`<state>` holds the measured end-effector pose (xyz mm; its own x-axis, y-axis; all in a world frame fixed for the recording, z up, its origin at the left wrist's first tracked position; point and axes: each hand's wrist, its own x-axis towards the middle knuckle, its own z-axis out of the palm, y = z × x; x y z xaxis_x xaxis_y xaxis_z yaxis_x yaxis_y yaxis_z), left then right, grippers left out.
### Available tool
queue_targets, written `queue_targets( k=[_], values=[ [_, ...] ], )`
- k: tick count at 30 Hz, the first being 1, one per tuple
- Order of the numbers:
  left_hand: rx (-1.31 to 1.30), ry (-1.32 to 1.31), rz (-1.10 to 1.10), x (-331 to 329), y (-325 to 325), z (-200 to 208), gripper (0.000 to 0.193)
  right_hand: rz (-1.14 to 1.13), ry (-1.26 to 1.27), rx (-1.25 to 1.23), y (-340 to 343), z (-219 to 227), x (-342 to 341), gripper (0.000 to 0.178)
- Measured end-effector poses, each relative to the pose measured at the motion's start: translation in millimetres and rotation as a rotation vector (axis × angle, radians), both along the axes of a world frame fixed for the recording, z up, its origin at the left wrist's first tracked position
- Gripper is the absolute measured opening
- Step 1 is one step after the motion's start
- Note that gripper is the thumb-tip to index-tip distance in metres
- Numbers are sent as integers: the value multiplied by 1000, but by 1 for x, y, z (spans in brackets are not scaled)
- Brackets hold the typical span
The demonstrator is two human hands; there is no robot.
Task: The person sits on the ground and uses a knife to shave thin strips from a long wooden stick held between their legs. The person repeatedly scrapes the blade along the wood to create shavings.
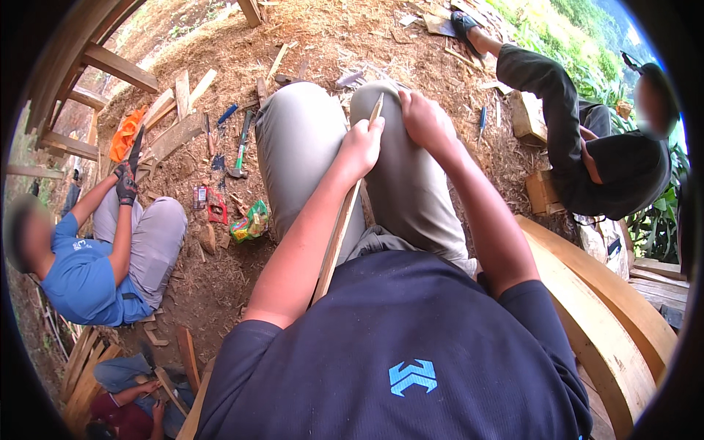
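Observation:
My left hand (pixel 361 149) is closed around a thin wooden stick (pixel 341 231). The stick slants up between my thighs, its tapered tip poking out just above my thumb. Its lower end runs along my left forearm toward my shirt. My right hand (pixel 427 121) rests on my right knee (pixel 374 95), beside the stick's tip but apart from it. Its fingers are curled in, and whatever they hold, if anything, is hidden.
A hammer (pixel 243 147), a red tool (pixel 216 205) and a green packet (pixel 251 222) lie on the chip-strewn ground. At left, a gloved person in blue (pixel 88 271) holds a dark blade. Another person (pixel 609 154) sits right. Curved timbers (pixel 587 315) stand beside me.

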<state>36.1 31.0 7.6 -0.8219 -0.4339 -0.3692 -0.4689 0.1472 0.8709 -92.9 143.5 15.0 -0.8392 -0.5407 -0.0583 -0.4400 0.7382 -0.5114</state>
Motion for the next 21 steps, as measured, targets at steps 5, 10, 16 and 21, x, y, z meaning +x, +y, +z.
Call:
queue_targets(
  k=[5, 10, 16, 21],
  values=[
    [-141, 209, -22, 2, -1, -23, 52, 163, 45, 73, 40, -8, 13, 47],
    [-79, 69, 35, 0, 4, -13, 51, 353, 86, 171, 59, -4, 10, 34],
    [-89, 100, 47, -1, 3, -20, 52, 372, 58, 158, 60, 9, 6, 42],
    [-90, 83, 20, -1, 3, -14, 54, 519, 278, 203, 68, 14, 10, 46]
  ],
)
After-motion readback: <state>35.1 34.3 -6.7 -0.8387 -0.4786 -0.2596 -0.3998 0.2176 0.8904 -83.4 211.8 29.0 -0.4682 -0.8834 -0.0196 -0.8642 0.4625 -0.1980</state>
